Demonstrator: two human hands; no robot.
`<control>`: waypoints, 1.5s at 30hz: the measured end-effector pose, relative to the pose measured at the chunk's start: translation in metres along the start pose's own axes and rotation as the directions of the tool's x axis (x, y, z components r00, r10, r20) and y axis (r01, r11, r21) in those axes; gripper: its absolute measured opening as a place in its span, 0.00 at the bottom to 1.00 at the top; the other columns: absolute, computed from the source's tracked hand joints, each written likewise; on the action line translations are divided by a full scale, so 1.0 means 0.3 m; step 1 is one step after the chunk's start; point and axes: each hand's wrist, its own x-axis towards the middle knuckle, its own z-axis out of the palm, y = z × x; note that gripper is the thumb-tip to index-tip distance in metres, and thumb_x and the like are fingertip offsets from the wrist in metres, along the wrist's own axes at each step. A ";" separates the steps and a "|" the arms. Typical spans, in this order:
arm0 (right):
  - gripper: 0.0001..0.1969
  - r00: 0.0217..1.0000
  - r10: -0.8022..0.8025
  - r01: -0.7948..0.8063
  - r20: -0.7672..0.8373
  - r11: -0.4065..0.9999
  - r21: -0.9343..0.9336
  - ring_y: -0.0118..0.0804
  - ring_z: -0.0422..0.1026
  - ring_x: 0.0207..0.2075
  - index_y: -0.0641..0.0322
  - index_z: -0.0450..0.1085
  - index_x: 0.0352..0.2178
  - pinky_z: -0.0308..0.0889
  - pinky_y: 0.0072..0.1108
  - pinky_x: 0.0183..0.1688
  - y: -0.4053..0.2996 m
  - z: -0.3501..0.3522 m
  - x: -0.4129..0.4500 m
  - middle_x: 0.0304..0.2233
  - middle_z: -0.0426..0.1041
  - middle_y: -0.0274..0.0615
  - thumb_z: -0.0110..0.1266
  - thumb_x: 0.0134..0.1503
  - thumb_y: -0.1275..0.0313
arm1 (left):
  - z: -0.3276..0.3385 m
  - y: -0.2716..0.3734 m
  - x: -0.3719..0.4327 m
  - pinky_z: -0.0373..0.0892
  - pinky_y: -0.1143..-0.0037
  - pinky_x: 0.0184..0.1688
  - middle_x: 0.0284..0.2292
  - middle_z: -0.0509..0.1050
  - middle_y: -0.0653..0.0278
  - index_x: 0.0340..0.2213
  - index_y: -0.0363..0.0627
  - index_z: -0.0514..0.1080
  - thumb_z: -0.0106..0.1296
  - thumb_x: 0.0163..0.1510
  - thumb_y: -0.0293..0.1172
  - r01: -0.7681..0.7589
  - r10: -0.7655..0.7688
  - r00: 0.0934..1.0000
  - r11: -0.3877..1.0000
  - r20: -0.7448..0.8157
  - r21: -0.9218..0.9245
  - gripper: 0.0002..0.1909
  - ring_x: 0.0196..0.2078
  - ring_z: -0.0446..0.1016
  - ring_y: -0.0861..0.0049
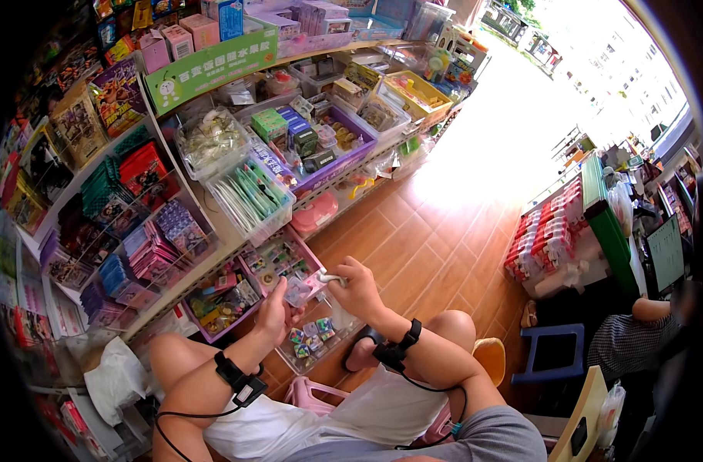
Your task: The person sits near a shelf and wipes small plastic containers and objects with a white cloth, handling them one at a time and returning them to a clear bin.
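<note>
My left hand (276, 315) holds a small clear plastic box (297, 292) with pinkish contents between thumb and fingers. To its right, my right hand (354, 289) pinches a crumpled white cloth or tissue (331, 278) close to the box. Behind both hands stands a pink tray (312, 254) with small packaged items. Beside it, at the left, is a purple-edged tray (211, 338) of mixed small goods. Below the hands, a clear plastic bin (296, 365) contains several small colourful cubes (312, 338).
Shelves with a clear bin of packets (250, 196) and a purple display box (351, 161) rise ahead. A blue stool (550, 375) and an orange basket (490, 359) stand on the tiled floor at the right. A person (634, 338) sits at the far right.
</note>
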 end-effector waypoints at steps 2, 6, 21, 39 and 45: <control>0.08 0.998 0.070 -0.070 0.006 0.991 0.110 0.38 0.73 0.30 0.67 0.77 0.31 0.68 0.26 0.34 0.042 0.008 0.005 0.28 0.71 0.43 0.56 0.48 0.77 | 0.044 -0.001 -0.015 0.60 0.83 0.18 0.24 0.73 0.67 0.36 0.45 0.72 0.44 0.65 0.53 -0.046 0.046 0.999 0.999 0.019 0.028 0.22 0.19 0.67 0.85; 0.10 0.954 0.276 -0.299 0.115 0.869 0.394 0.24 0.70 0.31 0.71 0.76 0.34 0.68 0.20 0.34 -0.033 0.022 0.054 0.29 0.75 0.34 0.53 0.53 0.76 | 0.007 0.044 -0.023 0.64 0.82 0.25 0.26 0.74 0.70 0.37 0.43 0.74 0.55 0.61 0.43 -0.373 0.332 0.928 0.808 0.169 0.456 0.15 0.25 0.69 0.88; 0.17 0.809 -0.548 0.574 0.212 0.814 -0.086 0.42 0.72 0.37 0.57 0.80 0.37 0.70 0.26 0.36 -0.074 0.072 0.037 0.37 0.70 0.43 0.56 0.44 0.82 | 0.042 0.115 -0.066 0.70 0.71 0.34 0.33 0.70 0.60 0.40 0.36 0.75 0.69 0.39 0.33 -0.565 0.598 0.697 0.117 0.397 0.816 0.25 0.30 0.73 0.66; 0.16 0.987 -0.160 0.159 0.034 0.987 0.020 0.39 0.73 0.35 0.63 0.78 0.37 0.69 0.27 0.36 0.056 0.019 0.048 0.37 0.72 0.43 0.54 0.45 0.85 | 0.003 0.090 -0.041 0.65 0.79 0.31 0.32 0.69 0.67 0.44 0.37 0.77 0.73 0.38 0.35 -0.575 0.543 0.782 0.438 0.306 0.691 0.30 0.29 0.69 0.84; 0.18 0.938 -0.347 0.346 0.021 0.937 0.049 0.38 0.74 0.35 0.63 0.78 0.38 0.70 0.24 0.35 -0.077 -0.003 0.013 0.36 0.72 0.42 0.55 0.43 0.86 | 0.002 0.094 -0.032 0.65 0.82 0.33 0.32 0.69 0.69 0.44 0.36 0.76 0.73 0.38 0.33 -0.537 0.499 0.809 0.414 0.310 0.735 0.30 0.30 0.67 0.86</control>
